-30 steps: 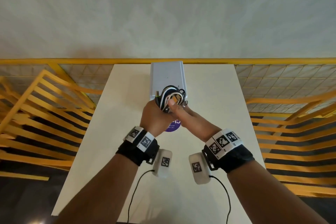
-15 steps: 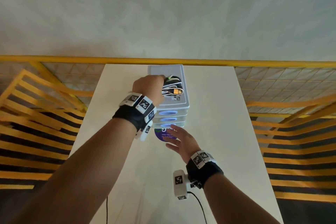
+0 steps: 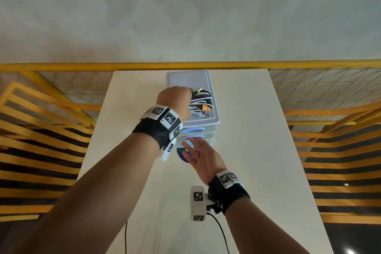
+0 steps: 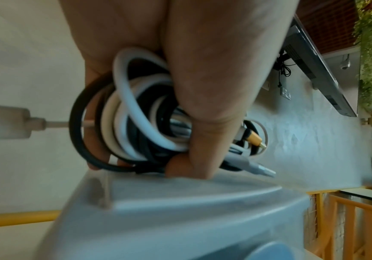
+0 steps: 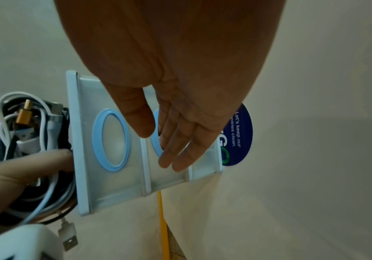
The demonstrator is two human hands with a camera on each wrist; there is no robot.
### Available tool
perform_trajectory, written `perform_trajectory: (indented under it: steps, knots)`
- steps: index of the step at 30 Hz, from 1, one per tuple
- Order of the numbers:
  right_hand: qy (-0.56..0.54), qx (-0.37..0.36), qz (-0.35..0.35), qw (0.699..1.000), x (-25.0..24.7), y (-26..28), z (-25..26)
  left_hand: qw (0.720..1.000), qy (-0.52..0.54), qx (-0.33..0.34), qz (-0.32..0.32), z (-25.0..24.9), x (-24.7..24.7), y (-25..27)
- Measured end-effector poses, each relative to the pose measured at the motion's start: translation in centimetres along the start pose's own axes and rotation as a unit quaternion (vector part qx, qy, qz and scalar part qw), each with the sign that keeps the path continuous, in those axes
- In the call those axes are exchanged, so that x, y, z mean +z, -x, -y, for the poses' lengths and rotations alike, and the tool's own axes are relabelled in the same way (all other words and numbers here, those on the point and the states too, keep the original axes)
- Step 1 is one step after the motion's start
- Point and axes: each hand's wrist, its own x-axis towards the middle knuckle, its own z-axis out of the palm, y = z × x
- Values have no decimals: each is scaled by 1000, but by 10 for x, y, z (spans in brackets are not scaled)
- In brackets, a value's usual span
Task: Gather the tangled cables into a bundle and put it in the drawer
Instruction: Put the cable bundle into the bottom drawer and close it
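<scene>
The coiled bundle of black and white cables (image 3: 201, 103) is clasped by the left hand (image 3: 174, 102) atop the pale grey plastic drawer unit (image 3: 188, 77) on the white counter (image 3: 247, 130), presumably freeing the right hand (image 3: 203, 158), whose straightened fingers reach the blue-ringed drawer fronts (image 5: 111, 139) to open one.

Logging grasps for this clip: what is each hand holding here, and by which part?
The left hand grips the cable bundle around its coiled loops, plugs sticking out free. The right hand holds nothing.

Left hand (image 3: 174, 100) grips cable bundle (image 3: 201, 103) atop drawer unit (image 3: 188, 79); right hand (image 3: 203, 158) spread below.
</scene>
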Motion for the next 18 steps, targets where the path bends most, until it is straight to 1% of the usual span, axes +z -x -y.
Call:
perform_trajectory:
  steps: [3, 7, 10, 18]
  knots:
    - [-17, 6, 5, 1000, 2, 1, -2, 1000, 7, -8, -23, 4, 2, -1]
    - [24, 9, 15, 1000, -4, 7, -6, 999, 2, -4, -38, 4, 7, -1]
    - [47, 12, 20, 999, -15, 12, -11, 999, 2, -2, -42, 4, 9, -1]
    - [55, 31, 14, 998, -35, 39, -30, 999, 10, -4, -43, 5, 10, 0]
